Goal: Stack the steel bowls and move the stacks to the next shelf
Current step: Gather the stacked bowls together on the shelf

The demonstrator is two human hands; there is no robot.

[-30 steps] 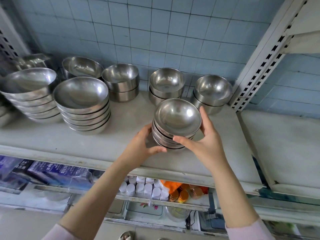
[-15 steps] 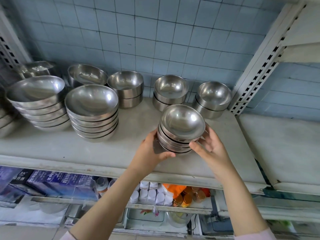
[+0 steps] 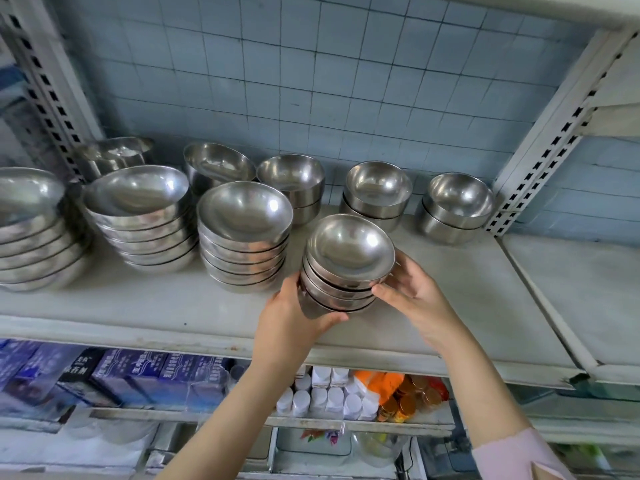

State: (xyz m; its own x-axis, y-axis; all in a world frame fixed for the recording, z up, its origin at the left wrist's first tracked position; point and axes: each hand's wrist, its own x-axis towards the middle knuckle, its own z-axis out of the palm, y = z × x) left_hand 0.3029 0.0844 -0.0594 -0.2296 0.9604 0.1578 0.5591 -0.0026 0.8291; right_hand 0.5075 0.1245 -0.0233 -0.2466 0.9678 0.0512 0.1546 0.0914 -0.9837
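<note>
Gripping small bowl stack (image 3: 346,271) near shelf (image 3: 138,306) front edge: left hand (image 3: 294,320), right hand (image 3: 415,296), fingers closed round it; next shelf (image 3: 571,289) bare.

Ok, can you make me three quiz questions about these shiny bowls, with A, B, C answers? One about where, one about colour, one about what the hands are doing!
1. Where is the next shelf, the one with no bowls on it?
A. To the right of the bowl shelf
B. To its left
C. On the floor

2. What colour is the tiled wall behind the bowls?
A. Red
B. Pale blue
C. Yellow

3. What are the hands doing?
A. Resting flat on the shelf
B. Holding a spoon
C. Both gripping the small bowl stack

Answers:
1. A, the bare shelf sits past the slotted upright on the right.
2. B, the square tiles are pale blue.
3. C, the left hand and right hand clasp the stack from either side.
</note>
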